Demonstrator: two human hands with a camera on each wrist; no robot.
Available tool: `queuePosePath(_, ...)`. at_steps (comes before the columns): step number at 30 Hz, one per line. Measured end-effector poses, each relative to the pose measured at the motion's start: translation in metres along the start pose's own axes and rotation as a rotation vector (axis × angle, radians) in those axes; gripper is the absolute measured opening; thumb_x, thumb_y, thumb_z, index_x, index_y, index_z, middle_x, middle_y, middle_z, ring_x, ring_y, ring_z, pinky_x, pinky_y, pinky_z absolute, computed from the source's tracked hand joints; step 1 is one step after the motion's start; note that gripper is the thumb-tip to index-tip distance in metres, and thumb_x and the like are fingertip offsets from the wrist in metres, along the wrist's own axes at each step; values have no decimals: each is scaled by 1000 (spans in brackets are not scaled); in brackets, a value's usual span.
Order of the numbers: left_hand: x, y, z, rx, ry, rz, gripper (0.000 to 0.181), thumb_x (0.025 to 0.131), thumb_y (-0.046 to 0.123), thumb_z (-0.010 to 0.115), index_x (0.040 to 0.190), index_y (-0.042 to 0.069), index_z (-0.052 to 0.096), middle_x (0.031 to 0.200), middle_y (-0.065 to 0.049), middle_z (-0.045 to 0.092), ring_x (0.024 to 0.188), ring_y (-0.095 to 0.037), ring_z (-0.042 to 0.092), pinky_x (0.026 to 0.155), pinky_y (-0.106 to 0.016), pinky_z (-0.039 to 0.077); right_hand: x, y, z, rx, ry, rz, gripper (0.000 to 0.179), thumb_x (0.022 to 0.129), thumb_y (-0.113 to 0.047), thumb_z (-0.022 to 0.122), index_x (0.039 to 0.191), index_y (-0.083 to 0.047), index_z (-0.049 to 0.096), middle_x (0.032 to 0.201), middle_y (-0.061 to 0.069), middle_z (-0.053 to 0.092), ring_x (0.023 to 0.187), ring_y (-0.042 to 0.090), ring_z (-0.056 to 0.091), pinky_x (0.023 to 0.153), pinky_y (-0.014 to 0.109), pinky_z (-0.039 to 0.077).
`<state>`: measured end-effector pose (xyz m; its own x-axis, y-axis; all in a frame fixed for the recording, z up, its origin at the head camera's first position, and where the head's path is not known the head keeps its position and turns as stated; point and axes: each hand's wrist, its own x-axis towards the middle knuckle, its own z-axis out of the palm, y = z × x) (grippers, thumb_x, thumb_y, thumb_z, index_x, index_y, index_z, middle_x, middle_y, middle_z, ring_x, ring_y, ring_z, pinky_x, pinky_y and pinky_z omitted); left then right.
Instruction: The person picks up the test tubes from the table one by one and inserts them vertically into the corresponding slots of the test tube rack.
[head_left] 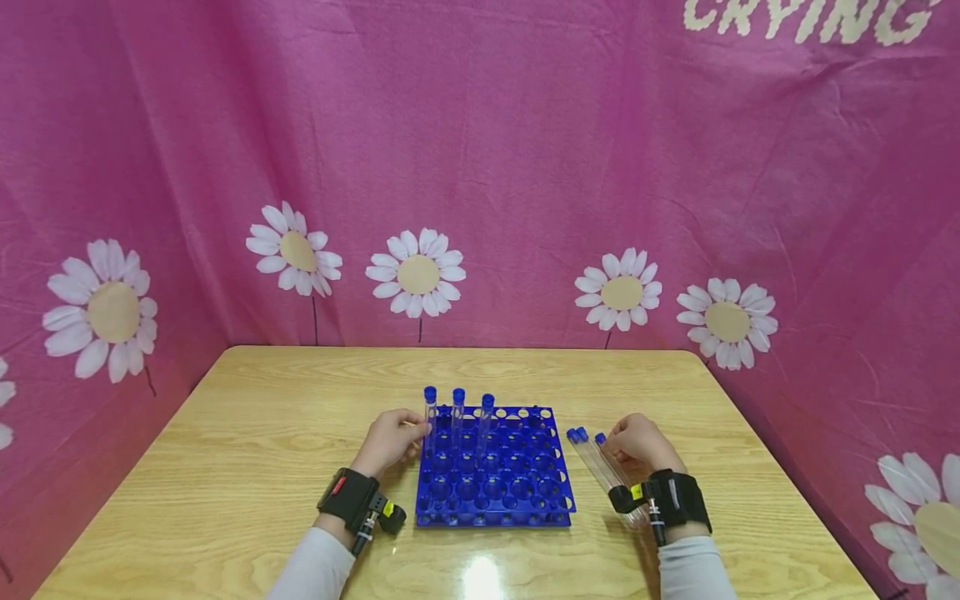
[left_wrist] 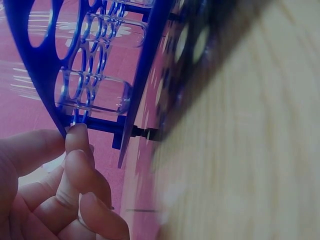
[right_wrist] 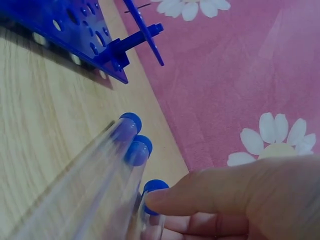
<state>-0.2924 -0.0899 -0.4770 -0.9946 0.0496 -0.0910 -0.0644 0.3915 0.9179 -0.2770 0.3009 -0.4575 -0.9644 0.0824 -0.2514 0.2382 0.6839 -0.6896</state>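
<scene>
A blue test tube rack (head_left: 495, 518) stands mid-table, with three blue-capped clear test tubes upright along its back row, among them the leftmost tube (head_left: 431, 417). My left hand (head_left: 392, 440) pinches the rack's back left corner between thumb and fingertips; up close in the left wrist view, the rack plate (left_wrist: 47, 95) meets those fingertips. To the right of the rack lie loose capped tubes, two side by side (head_left: 592, 454). My right hand (head_left: 641, 443) pinches a third tube just below its blue cap (right_wrist: 154, 187), with the thumb over it. Its lower end is hidden behind the wrist in the head view.
The wooden table (head_left: 225, 500) runs back to a pink curtain (head_left: 510, 167) printed with daisies. Black camera straps, such as the right strap (head_left: 681, 500), sit on both wrists. The rack's right side stands close to the loose tubes' caps.
</scene>
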Motion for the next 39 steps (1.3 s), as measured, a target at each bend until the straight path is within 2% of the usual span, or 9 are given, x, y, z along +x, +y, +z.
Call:
queuePosePath(5,1,-1,0,-5,2,7,16,90,13,66,100,-1,66,66,-3,60,51,-10,52,48,-23,41,-1,-3,-6,-21,27,-13,13,88,-6,62,90,6,64,70,8,58,62,18,56,57,30,47)
queuePosePath(11,0,-1,0,4,5,7,16,91,13,65,99,0,67,67,-3,59,52,-11,52,49,-23,41,-5,-12,-15,-33,87,-61,16,89,-10,62,94,6,60,81,11,58,70,20,57,61,33,55)
queuePosePath(18,-1,0,-1,13,0,13,17,91,13,65,100,-1,66,68,-2,60,53,-11,53,49,-24,42,-16,-32,-22,-40,235,-165,23,88,-15,63,99,4,57,91,17,61,74,21,61,61,29,54)
queuePosePath(25,0,0,0,15,5,25,17,90,13,66,99,-1,67,67,-2,60,52,-11,53,48,-24,42,-33,-57,-25,4,409,-267,23,86,-17,62,100,1,56,88,14,59,74,22,54,59,27,44)
queuePosePath(33,0,0,0,3,7,20,15,90,13,66,97,0,67,67,-3,59,52,-11,53,48,-24,41,-58,-84,-20,45,560,-351,21,84,-15,64,98,0,58,89,15,63,81,25,56,67,27,43)
queuePosePath(39,0,0,0,4,5,16,15,91,13,66,98,0,67,67,-3,59,52,-11,53,48,-24,41,-72,-102,-10,83,646,-492,16,81,-8,68,92,0,59,82,13,65,79,22,61,67,13,47)
